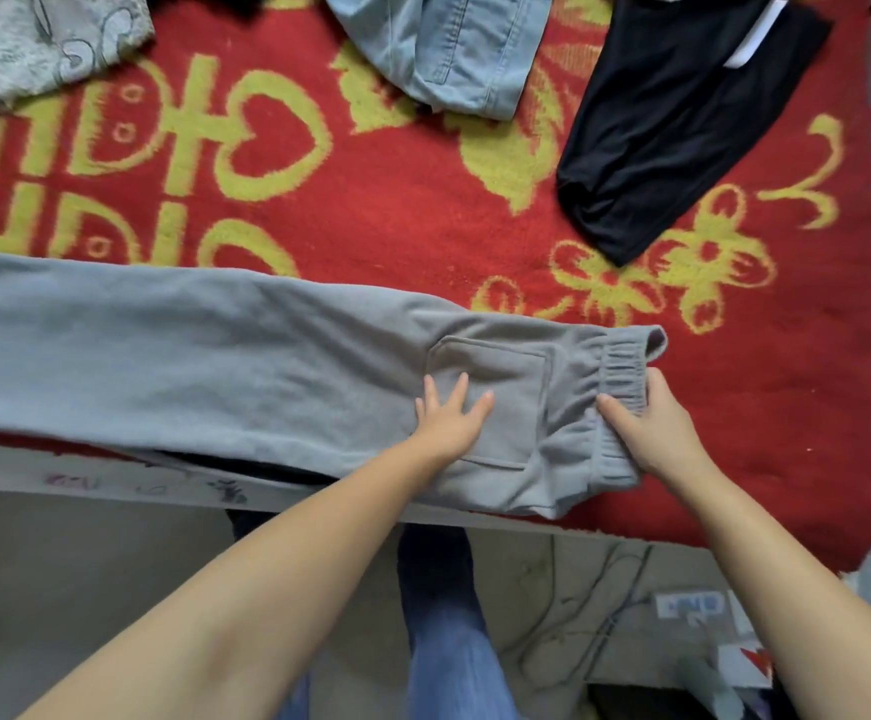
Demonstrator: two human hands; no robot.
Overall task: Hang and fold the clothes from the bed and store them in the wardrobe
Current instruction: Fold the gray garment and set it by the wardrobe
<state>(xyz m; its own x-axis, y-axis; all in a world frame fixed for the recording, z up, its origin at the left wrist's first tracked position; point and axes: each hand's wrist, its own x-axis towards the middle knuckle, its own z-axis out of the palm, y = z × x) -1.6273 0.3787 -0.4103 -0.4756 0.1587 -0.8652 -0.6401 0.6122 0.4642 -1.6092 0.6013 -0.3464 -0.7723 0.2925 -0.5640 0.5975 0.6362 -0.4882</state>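
— While the long grey fleece sweatpants (225, 356) lie stretched flat along the near edge of the bed, where are the hands?

— Both at the waist end. The left hand (449, 415) lies flat on the square patch pocket (490, 387), fingers straight and spread. The right hand (654, 426) pinches the gathered elastic waistband (623, 374), thumb on top, fingers curled round the fabric.

— And the bed itself?

— Covered by a fuzzy red blanket with yellow flower and heart patterns (397, 210). The sweatpants run left out of view, the waistband pointing right.

— Other clothes?

— A pale blue denim garment (454, 49) at the top middle, a black garment with a white stripe (667, 122) to its right, and a grey patterned cloth (33, 39) in the top left corner, all well apart from the sweatpants.
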